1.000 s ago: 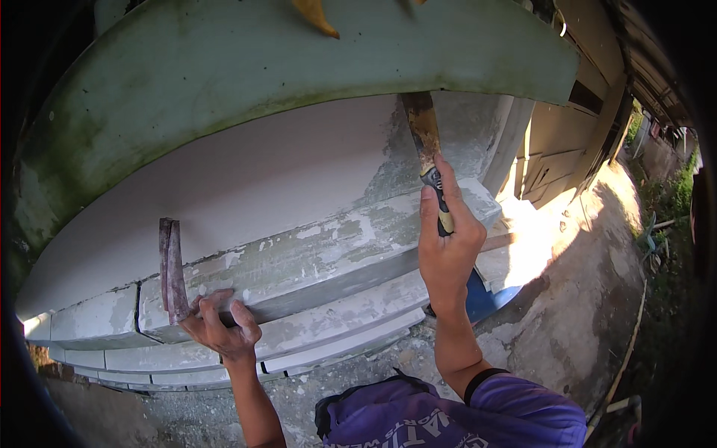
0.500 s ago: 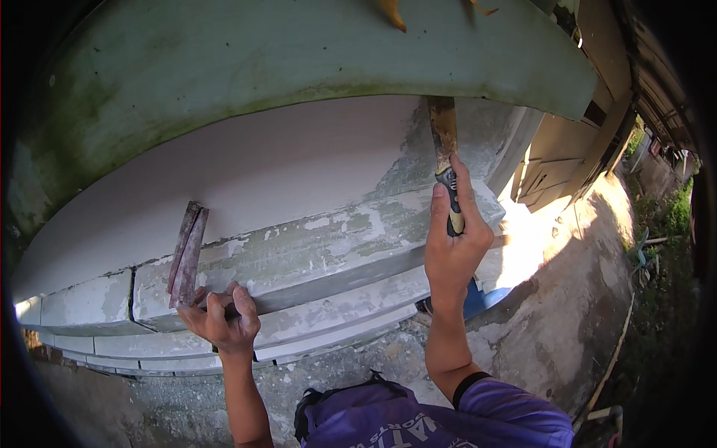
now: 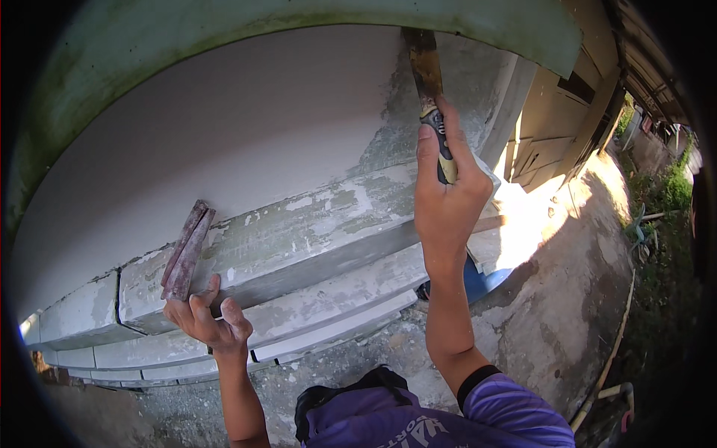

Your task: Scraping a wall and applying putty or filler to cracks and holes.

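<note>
Purple cloth covers the shoulder at the bottom of my view, and a bare right hand reaches up from its sleeve. I see that hand clamped on the handle of a scraper, with thumb and forefinger laid along it. The blade points up over the grey patch beside the white wall, its tip at the lower edge of the green overhang. From here I cannot tell whether the tip touches the patch or slips behind that edge.

The left hand is lower, at the front of the ledge. Its fingers are curled, the thumb standing apart, and a folded, dusty strip juts up from the outer ones. I take it as gripped there, though the exact pinch is hidden.

I judge the step in hand to be working the blade on the patch, with the strip kept ready. To my mind the next move calls for a firm wrist, the blade laid nearly flat, and room left under the overhang; the left hand need only keep its hold.
</note>
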A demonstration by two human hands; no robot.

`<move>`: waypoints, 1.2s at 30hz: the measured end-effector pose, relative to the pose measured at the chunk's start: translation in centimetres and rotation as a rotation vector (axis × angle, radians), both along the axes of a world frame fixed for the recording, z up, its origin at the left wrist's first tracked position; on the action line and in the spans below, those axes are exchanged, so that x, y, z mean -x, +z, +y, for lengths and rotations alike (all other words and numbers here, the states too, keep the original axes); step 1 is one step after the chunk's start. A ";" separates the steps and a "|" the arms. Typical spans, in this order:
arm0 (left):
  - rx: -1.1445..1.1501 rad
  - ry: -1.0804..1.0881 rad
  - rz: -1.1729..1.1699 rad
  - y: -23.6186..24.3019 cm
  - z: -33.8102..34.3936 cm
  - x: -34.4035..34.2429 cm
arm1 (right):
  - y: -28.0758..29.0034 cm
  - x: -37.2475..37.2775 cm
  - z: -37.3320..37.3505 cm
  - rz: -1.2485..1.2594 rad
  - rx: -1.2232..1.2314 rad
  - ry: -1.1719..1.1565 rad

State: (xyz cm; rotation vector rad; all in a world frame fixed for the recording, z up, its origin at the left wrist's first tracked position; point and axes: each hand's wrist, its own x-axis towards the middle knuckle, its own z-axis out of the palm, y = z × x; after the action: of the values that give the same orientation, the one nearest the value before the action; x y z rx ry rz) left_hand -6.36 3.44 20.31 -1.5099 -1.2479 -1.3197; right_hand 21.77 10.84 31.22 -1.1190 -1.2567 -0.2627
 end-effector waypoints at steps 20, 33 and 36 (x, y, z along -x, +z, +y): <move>0.277 -0.164 -0.025 1.1 -3.0 0.4 | 0.8 0.7 -1.2 0.011 -0.002 -0.045; 0.172 -0.010 0.023 0.3 -2.6 -0.4 | 0.7 -1.3 -1.1 -0.069 -0.059 0.064; 0.216 -0.016 0.041 -0.4 -2.5 -0.1 | 0.9 -1.5 -2.0 0.016 0.068 0.109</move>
State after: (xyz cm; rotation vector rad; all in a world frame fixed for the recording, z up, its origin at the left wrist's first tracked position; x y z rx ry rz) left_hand -6.28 0.92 19.92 -1.6909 -1.3903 -1.1876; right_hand 23.31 8.84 32.11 -1.1040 -1.3162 -0.1295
